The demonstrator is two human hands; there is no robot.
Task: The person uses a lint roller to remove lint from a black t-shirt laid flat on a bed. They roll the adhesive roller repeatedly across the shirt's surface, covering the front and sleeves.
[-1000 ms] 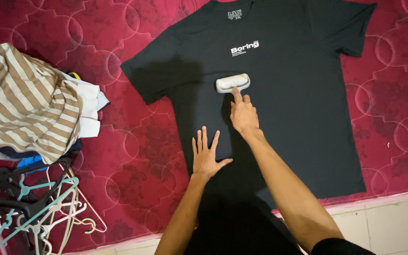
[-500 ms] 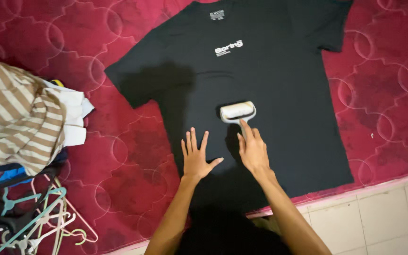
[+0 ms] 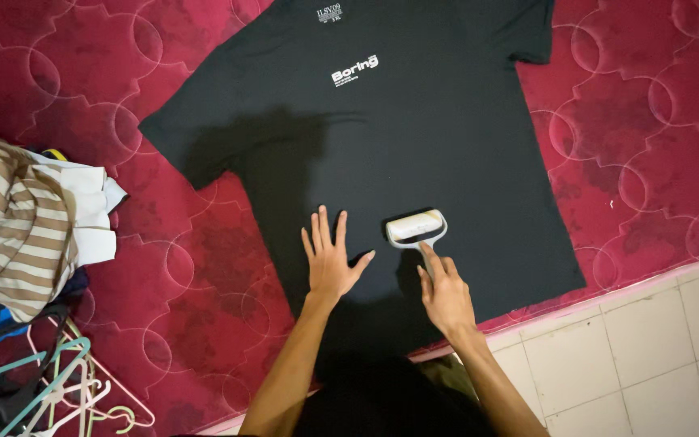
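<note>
right hand (image 3: 446,295) wrapped round the handle of a white lint roller (image 3: 416,227), down near the hem at lower centre | left hand (image 3: 330,257) flat, fingers spread, holding nothing, pinning the black cotton t-shirt (image 3: 382,137) on the red quilted mattress (image 3: 649,162) | looks like the bottom's being rolled, can't tell how much is left | small white print on chest, white neck label top centre

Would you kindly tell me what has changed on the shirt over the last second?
The right hand has drawn the white lint roller down the black T-shirt, from chest to near the hem, keeping its grip. The left hand stays flat on the fabric beside it.
</note>
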